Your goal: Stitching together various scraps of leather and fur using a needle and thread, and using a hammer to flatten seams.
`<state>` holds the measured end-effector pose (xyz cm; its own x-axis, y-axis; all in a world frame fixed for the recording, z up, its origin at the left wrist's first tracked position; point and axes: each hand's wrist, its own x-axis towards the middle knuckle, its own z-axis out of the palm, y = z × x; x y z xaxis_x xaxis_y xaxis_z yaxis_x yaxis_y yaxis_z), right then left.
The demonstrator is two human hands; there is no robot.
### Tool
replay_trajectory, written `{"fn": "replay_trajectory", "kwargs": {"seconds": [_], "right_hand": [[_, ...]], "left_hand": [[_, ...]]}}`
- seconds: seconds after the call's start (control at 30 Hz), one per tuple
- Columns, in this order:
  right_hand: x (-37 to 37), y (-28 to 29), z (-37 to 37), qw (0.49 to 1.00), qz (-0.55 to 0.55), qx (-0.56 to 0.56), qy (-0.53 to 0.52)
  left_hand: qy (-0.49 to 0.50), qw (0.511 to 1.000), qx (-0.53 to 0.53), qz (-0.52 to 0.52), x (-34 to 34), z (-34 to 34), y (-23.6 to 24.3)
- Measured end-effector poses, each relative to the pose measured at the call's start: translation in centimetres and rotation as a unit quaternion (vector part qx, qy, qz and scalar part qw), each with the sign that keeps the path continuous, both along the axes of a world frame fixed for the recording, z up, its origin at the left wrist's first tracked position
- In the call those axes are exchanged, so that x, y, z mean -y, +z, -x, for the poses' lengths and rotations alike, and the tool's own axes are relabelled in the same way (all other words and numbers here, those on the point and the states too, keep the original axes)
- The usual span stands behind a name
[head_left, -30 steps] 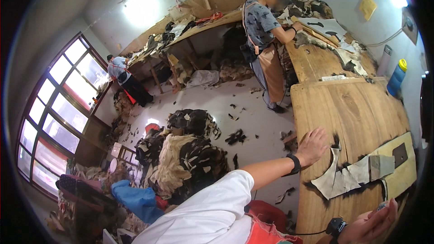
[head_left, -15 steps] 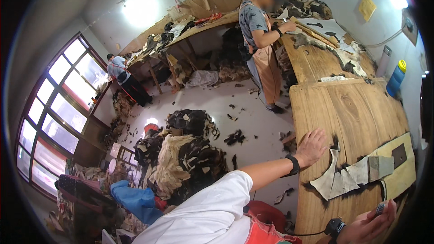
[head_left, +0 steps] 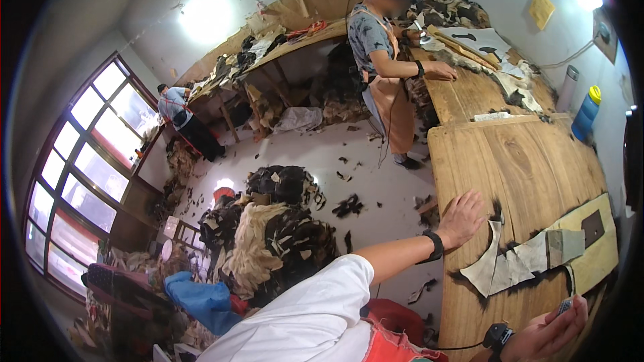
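My left hand (head_left: 463, 218) lies flat on the near left edge of the wooden table (head_left: 516, 181), fingers stretched out and holding nothing. Just right of it is a strip of pieced fur (head_left: 513, 267), pale hide side up with dark hair around its edges. A grey block (head_left: 565, 247) rests over the strip's right part, against a yellowish sheet (head_left: 594, 265) with a dark rectangle on it. At the lower right, my right hand (head_left: 551, 334) is closed around a small grey patterned object (head_left: 565, 306); its kind is unclear.
A co-worker (head_left: 382, 60) stands at the table's far end by fur scraps and a white sheet (head_left: 479, 39). Blue (head_left: 587, 114) and grey bottles (head_left: 567, 90) stand by the right wall. Fur heaps (head_left: 275, 234) lie on the floor to the left. Another person (head_left: 180, 117) is farther back.
The co-worker at the far end has shifted left, with one hand now lowered onto the tabletop. My two hands have hardly moved, and the fur strip lies as before.
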<state>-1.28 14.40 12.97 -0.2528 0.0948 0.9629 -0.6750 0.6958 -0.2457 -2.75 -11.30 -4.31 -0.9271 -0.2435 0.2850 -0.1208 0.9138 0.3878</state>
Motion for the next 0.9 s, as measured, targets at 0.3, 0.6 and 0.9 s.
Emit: {"fn": "replay_trajectory", "kwargs": {"seconds": [0.3,0.6,0.9], "right_hand": [[0.6,0.6,-0.5,0.998,0.060,0.030,0.022],[1.0,0.6,-0.6,0.998,0.038,0.038,-0.014],[1.6,1.3,-0.9,0.980,0.149,0.064,0.119]], "left_hand": [[0.004,1.000,0.015,0.001,-0.1,0.0,0.1],[0.000,1.000,0.021,-0.005,0.0,0.2,0.3],[0.004,1.000,0.014,-0.013,-0.2,0.1,-0.2]]}}
